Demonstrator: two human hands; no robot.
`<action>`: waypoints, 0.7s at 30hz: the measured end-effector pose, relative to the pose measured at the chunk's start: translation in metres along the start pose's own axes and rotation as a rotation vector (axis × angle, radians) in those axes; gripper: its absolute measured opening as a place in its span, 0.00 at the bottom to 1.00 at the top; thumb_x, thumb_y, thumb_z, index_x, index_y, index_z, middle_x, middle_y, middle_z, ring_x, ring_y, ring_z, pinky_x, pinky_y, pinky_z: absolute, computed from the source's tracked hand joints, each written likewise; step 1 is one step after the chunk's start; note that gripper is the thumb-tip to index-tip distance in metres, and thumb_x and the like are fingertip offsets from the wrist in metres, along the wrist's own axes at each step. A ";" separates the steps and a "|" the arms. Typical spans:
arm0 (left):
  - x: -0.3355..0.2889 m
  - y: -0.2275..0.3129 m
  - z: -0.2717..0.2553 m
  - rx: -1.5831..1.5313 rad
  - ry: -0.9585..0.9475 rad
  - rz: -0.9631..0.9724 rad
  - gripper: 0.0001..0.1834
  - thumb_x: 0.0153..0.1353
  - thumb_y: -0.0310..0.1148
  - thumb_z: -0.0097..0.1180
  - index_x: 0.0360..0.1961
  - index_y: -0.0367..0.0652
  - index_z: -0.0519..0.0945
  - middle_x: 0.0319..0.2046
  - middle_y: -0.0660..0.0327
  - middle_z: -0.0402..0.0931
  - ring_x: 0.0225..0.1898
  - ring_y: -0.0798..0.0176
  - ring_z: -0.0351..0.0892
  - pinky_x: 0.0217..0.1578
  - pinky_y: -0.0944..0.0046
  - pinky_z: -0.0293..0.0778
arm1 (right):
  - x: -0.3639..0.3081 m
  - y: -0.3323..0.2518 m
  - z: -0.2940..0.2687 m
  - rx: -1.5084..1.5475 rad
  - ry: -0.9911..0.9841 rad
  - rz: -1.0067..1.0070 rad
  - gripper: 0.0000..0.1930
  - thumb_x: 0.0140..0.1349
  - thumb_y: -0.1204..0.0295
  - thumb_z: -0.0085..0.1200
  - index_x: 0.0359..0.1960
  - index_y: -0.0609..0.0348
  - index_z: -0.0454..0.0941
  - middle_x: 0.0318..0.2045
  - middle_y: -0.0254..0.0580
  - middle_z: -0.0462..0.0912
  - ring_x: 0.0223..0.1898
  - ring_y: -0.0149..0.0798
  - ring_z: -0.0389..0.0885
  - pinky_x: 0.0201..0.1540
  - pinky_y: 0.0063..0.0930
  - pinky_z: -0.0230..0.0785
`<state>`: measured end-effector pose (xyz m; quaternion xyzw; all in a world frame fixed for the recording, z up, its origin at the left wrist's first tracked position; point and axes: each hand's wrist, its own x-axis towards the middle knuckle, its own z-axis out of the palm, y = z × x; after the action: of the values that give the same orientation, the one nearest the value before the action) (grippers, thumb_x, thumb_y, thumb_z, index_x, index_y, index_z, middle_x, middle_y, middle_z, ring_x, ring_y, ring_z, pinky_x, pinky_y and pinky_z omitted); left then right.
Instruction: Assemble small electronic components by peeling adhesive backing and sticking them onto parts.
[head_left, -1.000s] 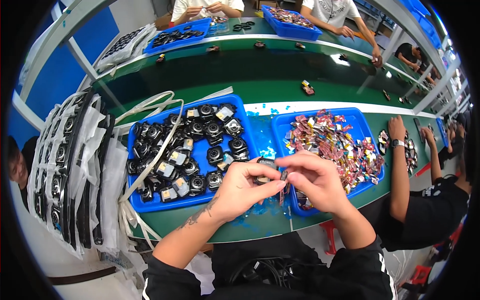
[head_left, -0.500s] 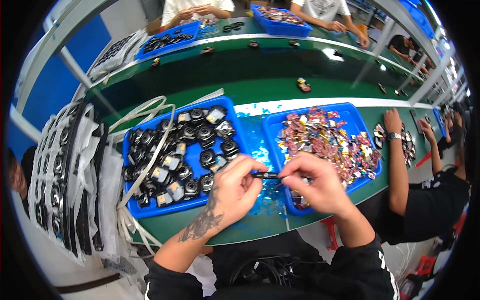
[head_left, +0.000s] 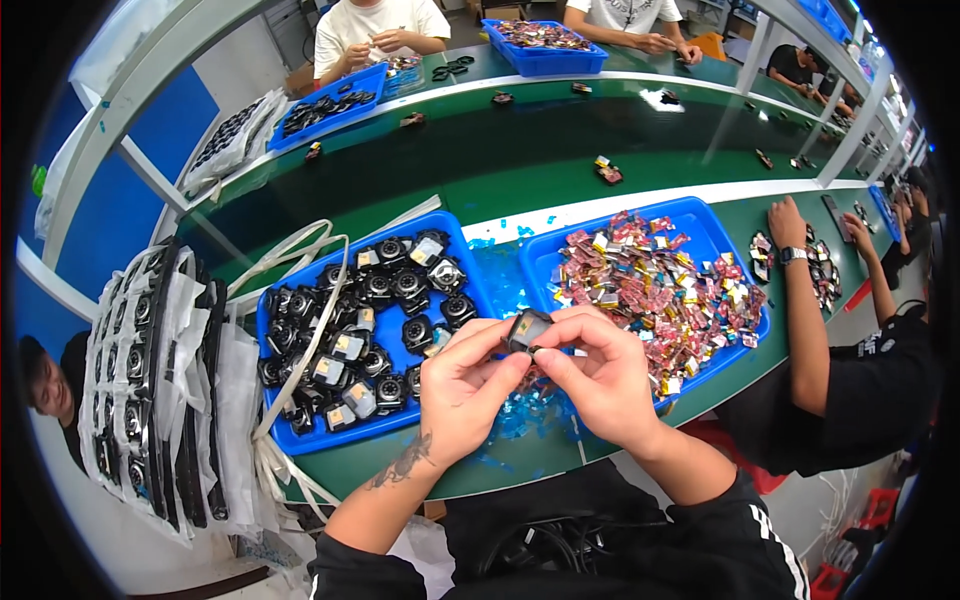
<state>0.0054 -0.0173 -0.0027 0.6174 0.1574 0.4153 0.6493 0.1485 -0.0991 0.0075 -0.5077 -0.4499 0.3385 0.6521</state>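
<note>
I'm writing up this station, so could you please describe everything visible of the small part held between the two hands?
The small part is squarish, with a smooth-looking grey face bearing a yellowish patch, set in a black, plastic-looking casing. It is tilted, grey face toward the camera, pinched between the left grip and the right grip, above the green table. The fingers partly hide its edges; its underside cannot be seen.

The upper left of the frame was taken up by a pale wall [head_left: 235,65] and blue panels [head_left: 172,110], crossed by a light metal frame [head_left: 125,95]. A green worktop [head_left: 370,465] was set across the lower centre, and beyond it a glossy dark green band [head_left: 450,160] was lit by reflected light [head_left: 660,100]. At lower right, red stools [head_left: 880,507] were placed on a pale floor [head_left: 800,520].
</note>
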 end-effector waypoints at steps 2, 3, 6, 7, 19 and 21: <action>-0.001 -0.003 -0.002 -0.113 0.072 -0.118 0.15 0.63 0.19 0.55 0.52 0.28 0.76 0.45 0.55 0.77 0.45 0.65 0.79 0.46 0.66 0.80 | 0.002 -0.002 0.000 -0.156 0.032 -0.100 0.06 0.57 0.83 0.60 0.36 0.65 0.81 0.43 0.45 0.75 0.40 0.30 0.79 0.39 0.22 0.77; -0.001 -0.005 -0.004 -0.236 0.134 -0.233 0.14 0.65 0.21 0.54 0.51 0.28 0.76 0.44 0.56 0.78 0.45 0.65 0.80 0.46 0.65 0.81 | 0.003 -0.003 -0.001 -0.319 0.075 -0.203 0.06 0.55 0.83 0.61 0.35 0.64 0.82 0.44 0.46 0.74 0.39 0.31 0.79 0.38 0.22 0.76; 0.000 0.001 -0.003 -0.202 0.144 -0.232 0.14 0.66 0.23 0.53 0.51 0.27 0.76 0.44 0.53 0.80 0.43 0.64 0.82 0.47 0.65 0.81 | 0.005 -0.010 -0.012 -0.463 0.055 -0.361 0.09 0.49 0.83 0.64 0.34 0.62 0.83 0.31 0.44 0.82 0.32 0.38 0.81 0.35 0.29 0.74; 0.000 0.001 -0.002 -0.185 0.124 -0.249 0.14 0.66 0.22 0.54 0.51 0.26 0.76 0.44 0.52 0.80 0.43 0.64 0.82 0.46 0.66 0.81 | 0.002 -0.017 -0.011 -0.519 0.028 -0.364 0.09 0.49 0.83 0.65 0.34 0.62 0.84 0.28 0.44 0.83 0.29 0.39 0.81 0.34 0.29 0.74; -0.008 -0.010 -0.003 -0.161 0.030 -0.201 0.17 0.60 0.18 0.59 0.51 0.25 0.76 0.47 0.47 0.80 0.47 0.62 0.81 0.51 0.65 0.78 | 0.002 -0.030 -0.002 -0.654 0.055 -0.232 0.06 0.49 0.80 0.66 0.29 0.61 0.81 0.24 0.39 0.83 0.19 0.34 0.77 0.23 0.26 0.68; -0.009 -0.011 -0.001 -0.168 0.051 -0.200 0.17 0.60 0.18 0.60 0.50 0.24 0.77 0.45 0.47 0.80 0.46 0.62 0.81 0.49 0.65 0.79 | 0.002 -0.024 -0.003 -0.636 0.039 -0.262 0.06 0.49 0.80 0.66 0.29 0.61 0.81 0.23 0.39 0.83 0.19 0.34 0.76 0.23 0.27 0.68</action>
<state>0.0034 -0.0217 -0.0162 0.5315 0.1992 0.3758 0.7326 0.1518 -0.1043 0.0312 -0.6301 -0.5816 0.0849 0.5075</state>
